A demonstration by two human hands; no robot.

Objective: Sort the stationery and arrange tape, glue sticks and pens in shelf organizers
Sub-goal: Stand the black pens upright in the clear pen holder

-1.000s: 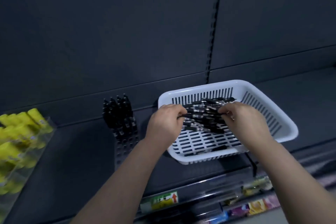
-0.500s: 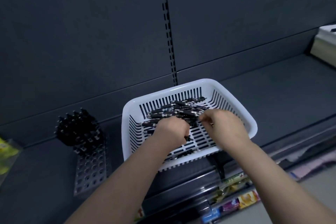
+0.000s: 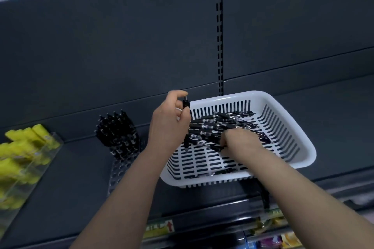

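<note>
- Pens (image 3: 222, 123) lie in a loose black heap in the far half of the white slotted basket (image 3: 232, 96), which sits on the dark shelf (image 3: 334, 127).
- The left hand (image 3: 170, 125) was low in the heap half a second ago. It has now come up at the basket's left rim, its fingers (image 3: 183, 116) curled round one pen (image 3: 185, 105) held upright, tip down.
- The right hand (image 3: 240, 140) stays down on the heap, fingers bent in among the pens. The fingertips are hidden, so I cannot tell whether it grips any.
- Left of the basket stands a perforated pen rack (image 3: 119, 166). Its far rows are already filled with upright pens (image 3: 117, 129), and the near holes are bare.
- Further left, yellow sticks (image 3: 26, 143), probably glue sticks, sit in a clear organizer (image 3: 46, 153).
- The lift suggests one pen is picked and ready to carry left to a free hole in the rack. Many pens remain in the basket, so the pen sorting looks only partly done.
</note>
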